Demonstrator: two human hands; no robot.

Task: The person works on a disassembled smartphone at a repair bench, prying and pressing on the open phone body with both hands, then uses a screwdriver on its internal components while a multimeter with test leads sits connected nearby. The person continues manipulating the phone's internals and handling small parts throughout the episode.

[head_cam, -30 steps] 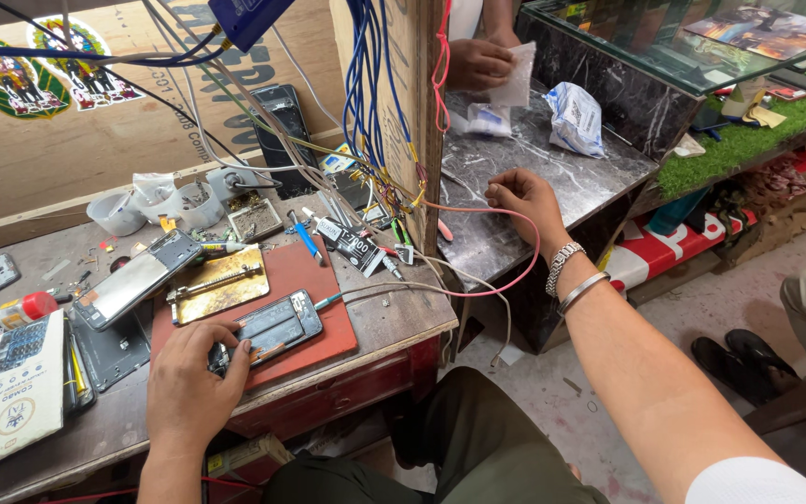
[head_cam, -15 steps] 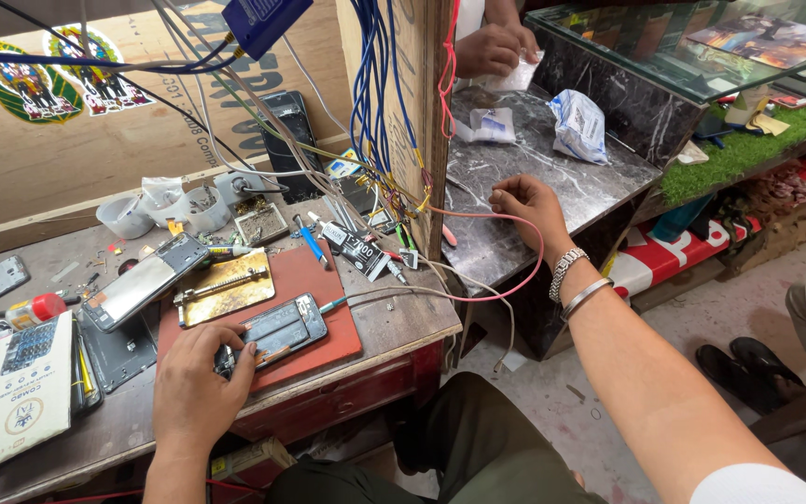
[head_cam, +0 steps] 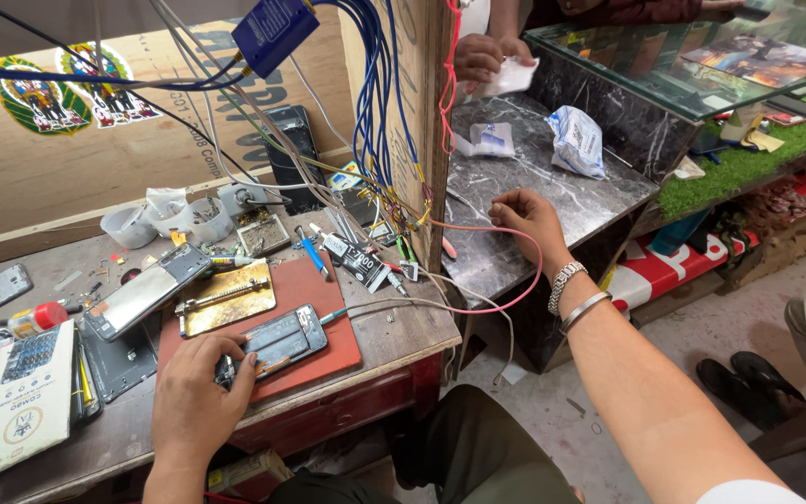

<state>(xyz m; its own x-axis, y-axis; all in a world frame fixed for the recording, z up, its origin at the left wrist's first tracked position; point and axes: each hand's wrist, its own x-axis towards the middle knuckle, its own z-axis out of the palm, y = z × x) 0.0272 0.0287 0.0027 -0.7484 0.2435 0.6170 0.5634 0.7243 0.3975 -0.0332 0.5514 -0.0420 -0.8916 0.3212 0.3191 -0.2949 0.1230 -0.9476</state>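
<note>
A red mat (head_cam: 324,308) lies on the grey, scuffed workbench (head_cam: 394,327) — a brass-yellow plate (head_cam: 228,297) at its far left edge. Blue cables (head_cam: 375,103) hang beside a pink wire (head_cam: 515,289). Right, the counter (head_cam: 534,187) is dark grey marble veined white — green turf (head_cam: 748,163) beyond.

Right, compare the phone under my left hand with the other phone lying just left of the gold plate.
The phone under the left hand lies on the red mat, dark and partly covered by fingers. The other phone rests on the bare bench, untouched, its face pale with glare. Both lie flat and slanted.
</note>
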